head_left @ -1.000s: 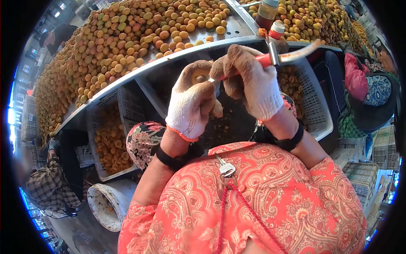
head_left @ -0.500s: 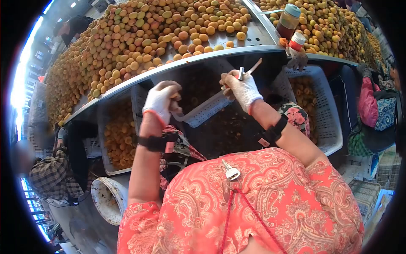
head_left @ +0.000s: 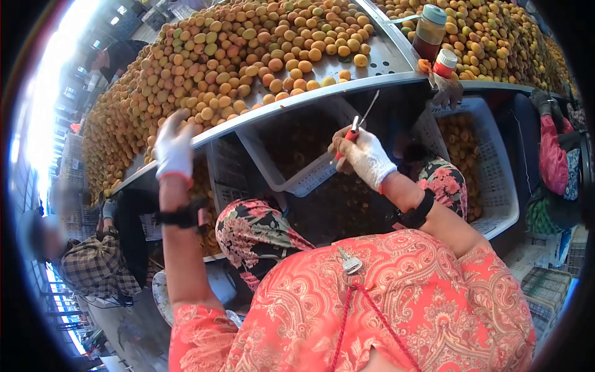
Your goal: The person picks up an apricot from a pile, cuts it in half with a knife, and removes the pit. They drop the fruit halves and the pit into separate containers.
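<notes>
My left hand [head_left: 173, 144], in a white glove with bare fingertips, is at the metal table edge beside the heaped orange fruit [head_left: 214, 68]. Its fingers are spread and blurred, with nothing visible in them. My right hand [head_left: 364, 154], gloved the same way, is closed around a red-handled knife [head_left: 351, 135] whose thin blade points up. This hand is over the dark space below the table edge, right of a white crate [head_left: 297, 180]. Dark pieces lie in the shadow beneath it.
A jar of dark liquid [head_left: 429, 34] and a red bottle with a white cap [head_left: 445, 62] stand on the table rim [head_left: 347, 88]. At right, a crate [head_left: 493, 167] holds fruit. People are at both sides; a plaid sleeve [head_left: 93, 263] shows at left.
My left hand has moved left and up to the fruit heap, and its fingers have opened. The knife in my right hand now points up with its blade in view.
</notes>
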Demonstrator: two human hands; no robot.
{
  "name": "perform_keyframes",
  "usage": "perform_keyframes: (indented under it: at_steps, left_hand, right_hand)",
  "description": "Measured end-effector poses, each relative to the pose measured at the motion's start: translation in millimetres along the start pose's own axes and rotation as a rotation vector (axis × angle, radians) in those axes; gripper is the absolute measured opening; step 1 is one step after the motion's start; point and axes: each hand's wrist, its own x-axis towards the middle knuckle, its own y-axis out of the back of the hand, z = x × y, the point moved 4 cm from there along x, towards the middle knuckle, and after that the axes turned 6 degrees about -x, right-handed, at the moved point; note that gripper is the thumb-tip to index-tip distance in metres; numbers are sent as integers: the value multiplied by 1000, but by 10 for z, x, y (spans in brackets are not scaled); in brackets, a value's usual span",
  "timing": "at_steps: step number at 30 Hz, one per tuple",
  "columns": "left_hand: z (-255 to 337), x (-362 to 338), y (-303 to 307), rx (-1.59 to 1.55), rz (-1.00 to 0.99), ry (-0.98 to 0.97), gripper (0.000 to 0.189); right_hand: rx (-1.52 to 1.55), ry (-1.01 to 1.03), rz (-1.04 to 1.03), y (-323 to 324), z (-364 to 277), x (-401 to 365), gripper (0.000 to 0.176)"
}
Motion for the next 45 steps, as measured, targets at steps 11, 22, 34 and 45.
perform_keyframes:
  at_steps: [11,22,34,45]
  left_hand:
    - [-357,961,-2166,784,-680,-45,50]
    - [234,693,-1737,-23,-255,7,19]
    - [776,-1116,-1220,-1132,-454,406,51]
    - [951,-1296,-1247,-1381,-426,287,42]
  right_hand:
    - [-231,7,10,317,276,245,24]
    - [2,1,5,234,-79,80,11]
    - [-131,203,-111,-245,-763,-574,13]
    - [-225,314,-144,-269,-748,-668,15]
